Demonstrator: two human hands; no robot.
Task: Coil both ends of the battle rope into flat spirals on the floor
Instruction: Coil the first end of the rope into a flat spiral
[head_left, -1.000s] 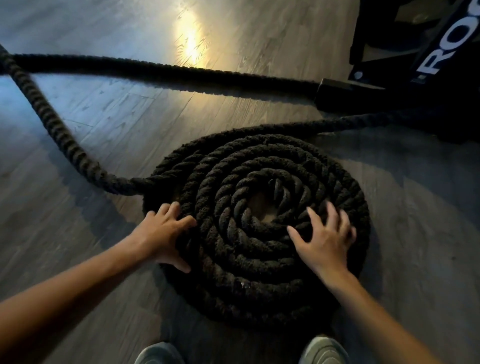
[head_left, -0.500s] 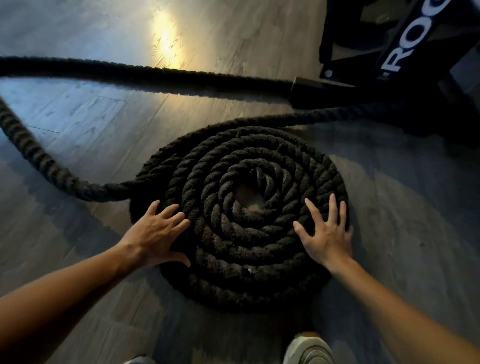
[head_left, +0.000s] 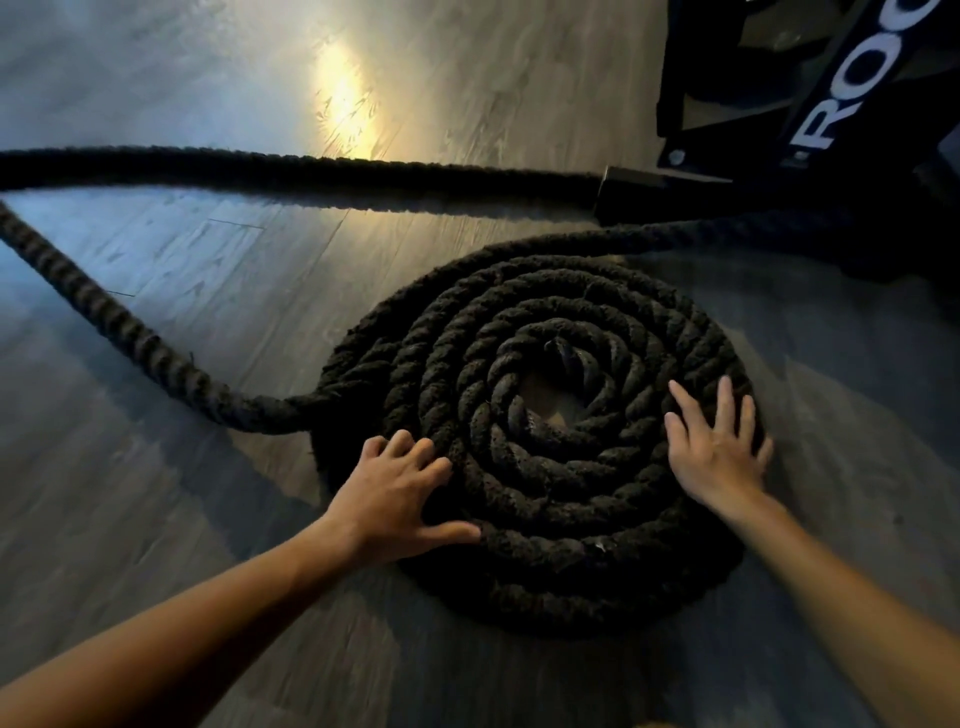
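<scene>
Floor of grey wood-look planks (head_left: 208, 270) fills the frame, with bare room left and below the coil and a warm glare patch at upper centre. A black steel rack frame with white lettering (head_left: 841, 104) crowds the upper right corner. The thick black braided battle rope (head_left: 545, 519) lies centre-right as a flat spiral of several tight turns (a small gap shows at its core). One tail leaves its left edge toward the frame's left edge, and its outer turn runs to the rack base. Another length crosses the upper frame. The left hand (head_left: 387, 499) presses the spiral's left turns, fingers bent, thumb splayed, gripping nothing. The right hand (head_left: 717, 452) lies flat on the right outer turns, fingers spread wide.
</scene>
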